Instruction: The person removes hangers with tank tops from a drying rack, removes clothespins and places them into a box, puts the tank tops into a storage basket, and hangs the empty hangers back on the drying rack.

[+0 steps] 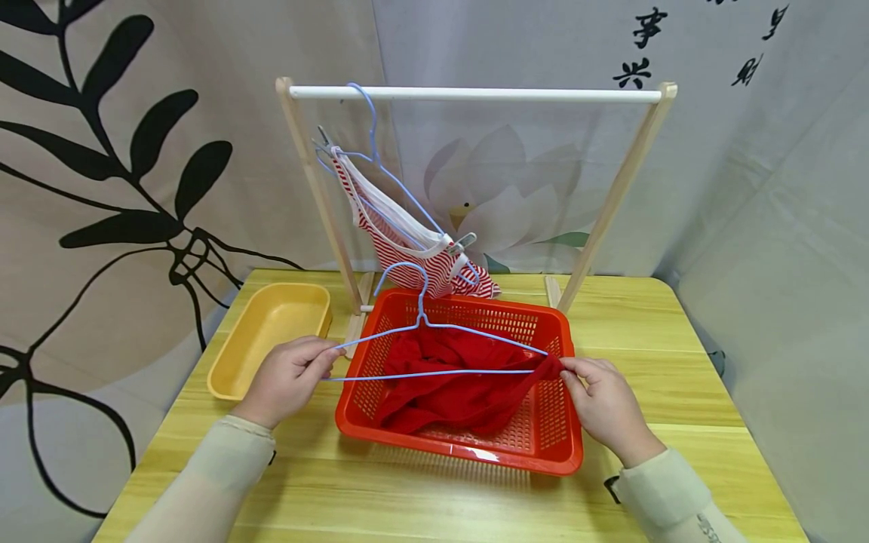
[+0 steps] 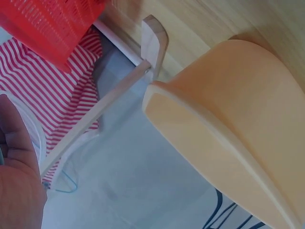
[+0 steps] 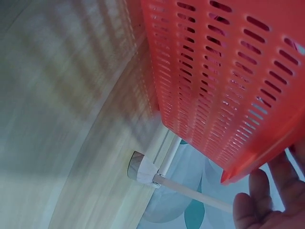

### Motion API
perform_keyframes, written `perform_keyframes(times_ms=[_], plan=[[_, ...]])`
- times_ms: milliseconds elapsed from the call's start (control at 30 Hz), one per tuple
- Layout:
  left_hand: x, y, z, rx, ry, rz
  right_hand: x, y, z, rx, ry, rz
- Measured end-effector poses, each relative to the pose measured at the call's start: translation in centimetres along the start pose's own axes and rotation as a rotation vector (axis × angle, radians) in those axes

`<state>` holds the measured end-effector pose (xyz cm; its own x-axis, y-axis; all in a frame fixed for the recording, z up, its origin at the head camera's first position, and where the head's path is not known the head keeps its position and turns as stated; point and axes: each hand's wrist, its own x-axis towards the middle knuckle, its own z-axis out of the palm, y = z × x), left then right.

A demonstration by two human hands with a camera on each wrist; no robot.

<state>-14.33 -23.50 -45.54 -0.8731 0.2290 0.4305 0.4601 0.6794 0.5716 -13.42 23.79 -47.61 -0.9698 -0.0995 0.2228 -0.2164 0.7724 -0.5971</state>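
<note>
A light blue clothes hanger (image 1: 443, 325) is held over the red basket, its hook pointing away from the person. My left hand (image 1: 290, 375) grips the hanger's left end between thumb and fingers; in the left wrist view only part of that hand (image 2: 19, 167) shows. At the opposite end, my right hand (image 1: 606, 406) pinches a corner of red cloth (image 1: 448, 400) drawn over the hanger's tip. The rest of the cloth lies bunched in the red basket (image 1: 462, 458). In the right wrist view, the right hand's fingers (image 3: 259, 191) are beside the basket's rim.
A wooden rack with a white rail (image 1: 475, 94) stands behind the basket. From it hangs another blue hanger (image 1: 373, 128) with a red-and-white striped garment (image 1: 434, 264) held by clips. A yellow tray (image 1: 227, 385) sits at the left of the wooden table (image 1: 652, 354).
</note>
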Motion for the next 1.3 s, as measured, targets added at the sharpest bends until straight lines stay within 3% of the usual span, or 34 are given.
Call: perform_keyframes(times_ms=[667,867,1300], plan=[[0.2,0.2,-0.3,-0.001,0.01,-0.003,-0.2,0.4,0.2,-0.017,0.004,-0.011],[0.3,0.2,-0.4,-0.066,0.028,-0.038,-0.1,0.4,0.1,-0.03,-0.021,-0.016],[0.8,1.1,-0.4,-0.117,0.028,-0.048,-0.4,0.1,0.0,-0.018,-0.087,0.013]])
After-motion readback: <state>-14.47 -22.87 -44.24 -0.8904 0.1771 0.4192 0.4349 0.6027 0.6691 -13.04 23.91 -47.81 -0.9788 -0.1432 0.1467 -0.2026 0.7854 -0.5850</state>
